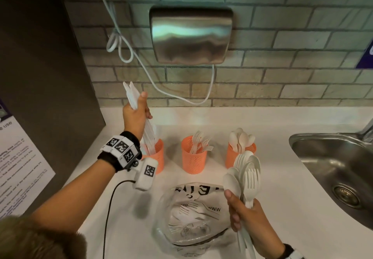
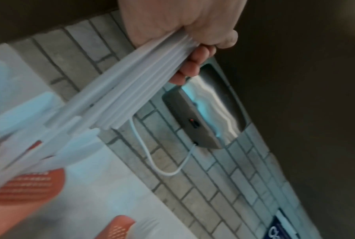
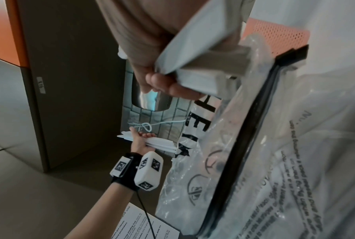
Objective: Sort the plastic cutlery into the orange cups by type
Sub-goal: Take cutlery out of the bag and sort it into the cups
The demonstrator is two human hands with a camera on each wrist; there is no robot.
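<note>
A white tabletop [image 1: 272,178] beside a steel sink [image 1: 333,170] carries a clear plastic bag [image 1: 193,214] with a few forks inside and three orange cups [image 1: 194,157] in a row (knives left, forks middle, spoons right). The left hand [image 1: 135,115] grips a bundle of white knives [image 1: 131,97], their lower ends over the left cup. The right hand [image 1: 245,216] is closed around a mixed bunch of spoons and forks [image 1: 244,176] above the bag.
</note>
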